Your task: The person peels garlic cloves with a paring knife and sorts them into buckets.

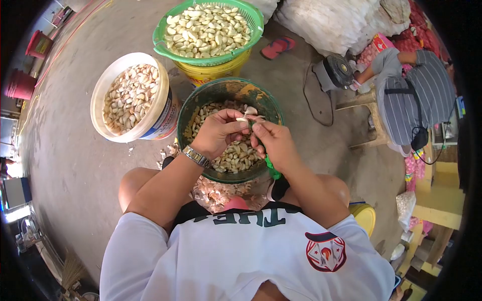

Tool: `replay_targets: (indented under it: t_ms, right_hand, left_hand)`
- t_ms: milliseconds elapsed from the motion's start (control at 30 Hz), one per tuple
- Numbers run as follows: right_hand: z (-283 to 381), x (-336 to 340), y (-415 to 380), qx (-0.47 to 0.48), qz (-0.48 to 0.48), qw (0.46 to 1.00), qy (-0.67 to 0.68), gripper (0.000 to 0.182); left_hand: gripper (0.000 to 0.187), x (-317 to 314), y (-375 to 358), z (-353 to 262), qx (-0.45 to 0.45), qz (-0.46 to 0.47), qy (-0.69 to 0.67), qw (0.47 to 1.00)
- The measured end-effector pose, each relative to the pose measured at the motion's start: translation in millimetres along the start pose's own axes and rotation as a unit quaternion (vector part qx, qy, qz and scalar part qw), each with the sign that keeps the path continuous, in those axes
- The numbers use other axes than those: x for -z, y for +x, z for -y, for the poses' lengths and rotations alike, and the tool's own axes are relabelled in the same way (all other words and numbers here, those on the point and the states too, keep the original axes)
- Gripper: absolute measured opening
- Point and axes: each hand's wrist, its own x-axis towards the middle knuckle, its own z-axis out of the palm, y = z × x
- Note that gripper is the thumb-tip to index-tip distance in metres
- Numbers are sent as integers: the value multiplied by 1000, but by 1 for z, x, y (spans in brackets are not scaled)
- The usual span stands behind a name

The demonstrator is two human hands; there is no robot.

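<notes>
Over a dark green tub (187,108) that holds many unpeeled garlic cloves (235,158), my two hands meet. My left hand (220,131), with a metal watch at its wrist, pinches a pale garlic clove (242,120) between thumb and fingers. Close beside it, my right hand (271,140) is closed round a small tool with a green handle (272,169), whose end sticks out below the palm. The tool's tip by the clove is too small to make out.
A white bucket (98,114) of garlic cloves stands left of the tub. Behind it, a green basket (257,25) of peeled cloves rests on a yellow bucket (213,75). Garlic skins (221,193) litter the floor. At right, another person (427,95) sits near a plastic stool (374,113).
</notes>
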Motion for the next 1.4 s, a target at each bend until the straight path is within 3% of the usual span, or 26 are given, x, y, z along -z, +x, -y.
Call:
replay_targets:
  t_ms: [67,267,467,667,900,1033,1167,1233,1333,1367,1400]
  right_hand:
    - [8,6,0,-87,34,981,168,29]
    - [-2,2,0,14,13,999,31,31]
    - [1,10,2,-2,-49,982,185,34]
    - [11,14,-5,22,-65,968,240,35]
    - [8,13,-13,-22,48,997,62,33]
    - [-2,11,-14,3,7,1000,-2,33]
    - [0,20,-13,17,-9,999,33,31]
    - [8,22,-18,15,26,998,55,30]
    - [25,15,-34,-49,229,962,-144,26]
    - [15,12,-34,3,266,939,-217,26]
    - [-2,6,-34,54,300,908,-287,25]
  left_hand:
    - [13,2,-2,0,4,17,-7,1000]
    - [16,-1,0,0,1,11,-26,1000]
    - [22,-2,1,1,-9,17,7,1000]
    - [24,-3,-4,-6,29,57,6,998]
    - [20,-8,-5,-1,14,54,-9,998]
    - [19,-8,-5,4,8,42,5,999]
    - [18,-13,-5,-3,24,52,49,997]
    - [18,-8,-2,-10,-28,32,203,978]
    - [21,-17,-4,-43,-128,-60,419,897]
    - [22,-14,1,-55,-199,-96,456,862]
    - [24,-24,-3,-78,-214,-161,542,797]
